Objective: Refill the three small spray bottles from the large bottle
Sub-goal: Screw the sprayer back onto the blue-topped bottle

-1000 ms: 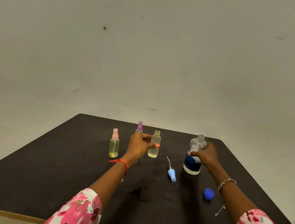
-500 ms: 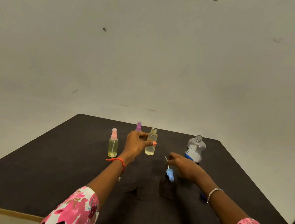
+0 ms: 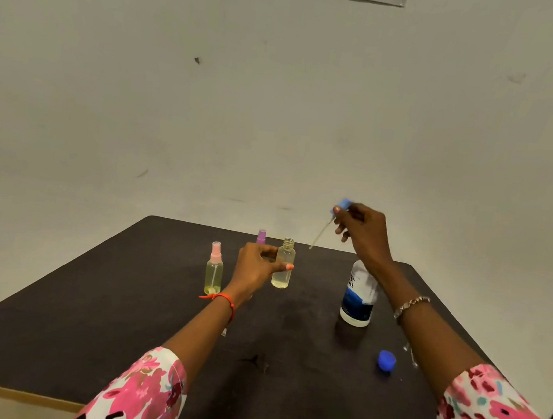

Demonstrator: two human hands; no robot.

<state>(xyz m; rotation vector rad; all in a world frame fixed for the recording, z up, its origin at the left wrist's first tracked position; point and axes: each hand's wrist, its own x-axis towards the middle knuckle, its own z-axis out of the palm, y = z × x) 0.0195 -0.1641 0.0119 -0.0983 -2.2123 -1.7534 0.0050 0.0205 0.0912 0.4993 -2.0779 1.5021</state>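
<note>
At seven o'clock below my right hand (image 3: 362,227), pinching the blue sprayer (image 3: 341,205), its tube slanting toward it, stands the open bottle (image 3: 283,263), gripped by my left hand (image 3: 256,265).

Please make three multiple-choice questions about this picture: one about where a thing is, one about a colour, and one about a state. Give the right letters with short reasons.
1. Where is the blue cap?
A. on the large bottle
B. on the table, nearer the person than the large bottle
C. in the left hand

2. What colour is the spray top of the leftmost small bottle?
A. pink
B. green
C. black

3. What is the state of the small bottle in the left hand?
A. lying down
B. closed with a top
C. upright, neck open

Answers:
1 B: the cap lies on the table, and the large bottle stands behind it.
2 A: its top is pink.
3 C: its bare thread shows, and the right hand holds the blue spray top above it.
</note>
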